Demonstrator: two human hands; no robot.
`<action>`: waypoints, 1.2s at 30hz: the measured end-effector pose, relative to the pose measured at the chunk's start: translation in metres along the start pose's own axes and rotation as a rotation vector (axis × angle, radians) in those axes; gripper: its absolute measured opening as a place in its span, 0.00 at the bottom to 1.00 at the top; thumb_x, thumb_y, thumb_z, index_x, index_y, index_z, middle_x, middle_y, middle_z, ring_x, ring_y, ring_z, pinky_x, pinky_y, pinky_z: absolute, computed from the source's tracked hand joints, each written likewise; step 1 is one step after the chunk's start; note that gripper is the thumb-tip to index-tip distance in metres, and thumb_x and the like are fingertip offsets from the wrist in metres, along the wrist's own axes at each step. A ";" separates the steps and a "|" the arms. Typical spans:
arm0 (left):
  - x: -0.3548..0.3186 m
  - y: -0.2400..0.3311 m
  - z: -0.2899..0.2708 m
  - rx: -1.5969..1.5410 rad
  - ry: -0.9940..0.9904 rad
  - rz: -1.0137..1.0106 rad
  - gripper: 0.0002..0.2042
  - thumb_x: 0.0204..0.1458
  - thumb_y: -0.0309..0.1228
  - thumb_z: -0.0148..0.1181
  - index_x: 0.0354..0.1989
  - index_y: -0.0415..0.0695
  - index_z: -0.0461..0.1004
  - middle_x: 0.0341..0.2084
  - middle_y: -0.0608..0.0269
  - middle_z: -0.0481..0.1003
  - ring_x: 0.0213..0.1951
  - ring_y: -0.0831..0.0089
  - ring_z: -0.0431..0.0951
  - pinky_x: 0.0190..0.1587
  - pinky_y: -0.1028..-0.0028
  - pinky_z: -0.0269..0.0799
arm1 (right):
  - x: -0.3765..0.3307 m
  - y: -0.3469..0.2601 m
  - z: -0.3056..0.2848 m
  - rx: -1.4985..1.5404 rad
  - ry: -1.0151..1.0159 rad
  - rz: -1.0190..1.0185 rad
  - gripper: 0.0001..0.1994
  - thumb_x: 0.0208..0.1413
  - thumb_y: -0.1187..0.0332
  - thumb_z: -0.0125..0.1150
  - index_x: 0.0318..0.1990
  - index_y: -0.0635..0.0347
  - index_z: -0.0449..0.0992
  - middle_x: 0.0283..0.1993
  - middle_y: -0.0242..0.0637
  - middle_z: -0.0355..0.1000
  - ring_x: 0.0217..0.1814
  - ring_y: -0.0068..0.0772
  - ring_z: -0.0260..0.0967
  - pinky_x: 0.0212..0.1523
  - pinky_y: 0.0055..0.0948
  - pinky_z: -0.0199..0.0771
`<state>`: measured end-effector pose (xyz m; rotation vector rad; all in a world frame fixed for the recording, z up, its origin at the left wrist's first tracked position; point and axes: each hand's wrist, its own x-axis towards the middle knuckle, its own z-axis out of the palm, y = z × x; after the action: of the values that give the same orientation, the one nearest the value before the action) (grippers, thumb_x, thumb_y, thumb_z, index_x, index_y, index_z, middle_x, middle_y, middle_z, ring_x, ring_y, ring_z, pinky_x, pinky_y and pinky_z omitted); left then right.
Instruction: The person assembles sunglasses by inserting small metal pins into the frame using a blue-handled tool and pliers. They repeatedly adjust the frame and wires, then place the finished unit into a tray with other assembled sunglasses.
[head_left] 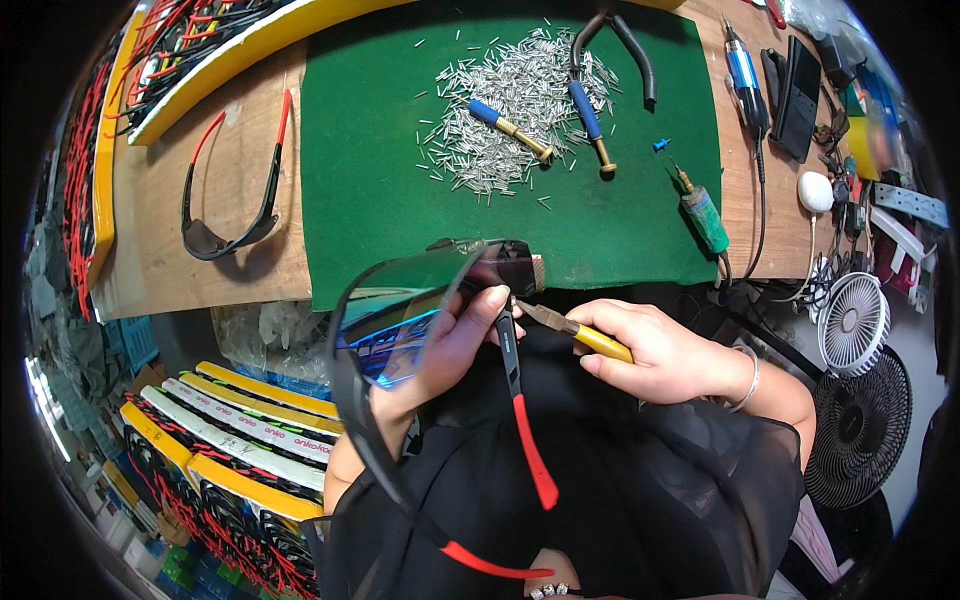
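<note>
My left hand (450, 350) is closed on a pair of sunglasses (524, 450) with a mirrored blue-green lens, black frame and red-tipped temples. Its thumb presses beside the hinge of one temple. In my right hand (665, 350) are yellow-handled pliers (605, 342), gripped along the handle. Their metal jaws point left and meet the top of that temple at the hinge; whether they bite on anything there is too small to tell. Both hands are just in front of the green mat (400, 200), above my lap.
On the mat lies a heap of small silver pins (500, 95), with two blue-and-brass screwdrivers (510, 130) and black-handled pliers (640, 60). A green-handled tool (707, 220) rests at its right edge. Another pair of sunglasses (205, 240) lies left. Yellow trays (215, 75) of temples and fans (853, 325) flank me.
</note>
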<state>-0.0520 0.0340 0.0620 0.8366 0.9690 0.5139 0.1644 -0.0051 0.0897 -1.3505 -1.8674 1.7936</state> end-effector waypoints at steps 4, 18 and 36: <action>0.002 -0.003 0.002 0.154 0.054 0.051 0.08 0.54 0.28 0.47 0.38 0.36 0.63 0.25 0.61 0.71 0.26 0.76 0.74 0.28 0.80 0.70 | 0.000 -0.003 0.002 0.017 0.041 0.034 0.15 0.45 0.72 0.53 0.42 0.64 0.64 0.34 0.45 0.65 0.37 0.44 0.65 0.39 0.34 0.67; 0.004 -0.005 -0.002 0.193 0.003 0.006 0.10 0.53 0.29 0.48 0.38 0.35 0.66 0.22 0.63 0.71 0.23 0.80 0.72 0.26 0.82 0.68 | -0.004 0.007 0.002 -0.321 0.199 -0.178 0.17 0.42 0.73 0.56 0.42 0.63 0.64 0.32 0.43 0.63 0.32 0.41 0.64 0.32 0.32 0.67; -0.002 0.000 -0.009 0.235 -0.141 0.149 0.18 0.46 0.23 0.56 0.47 0.38 0.63 0.39 0.60 0.69 0.41 0.76 0.70 0.41 0.78 0.69 | -0.002 -0.001 -0.002 0.047 -0.018 0.090 0.14 0.47 0.68 0.52 0.41 0.65 0.64 0.35 0.46 0.65 0.39 0.44 0.65 0.40 0.35 0.65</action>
<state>-0.0604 0.0363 0.0603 1.1481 0.8509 0.4667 0.1664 -0.0048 0.0924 -1.4274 -1.7884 1.8862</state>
